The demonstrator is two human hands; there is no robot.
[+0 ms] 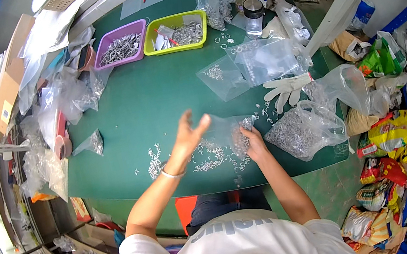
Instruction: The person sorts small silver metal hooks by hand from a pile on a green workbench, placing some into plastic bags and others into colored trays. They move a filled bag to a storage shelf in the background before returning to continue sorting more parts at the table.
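One small clear plastic bag (229, 132) is pinched by the closed right hand (253, 142), at three o'clock of the raised, open, empty left hand (187, 135).

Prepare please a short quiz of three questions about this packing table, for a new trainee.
1. True or false: the right hand grips the small clear plastic bag.
2. Which rectangular plastic tray is nearer the clear jar with black lid: A) purple B) lime-green?
3. What lies beside the large clear bag of metal rings, farther from the person?

Key: 1 true; 2 B; 3 a white fabric glove.
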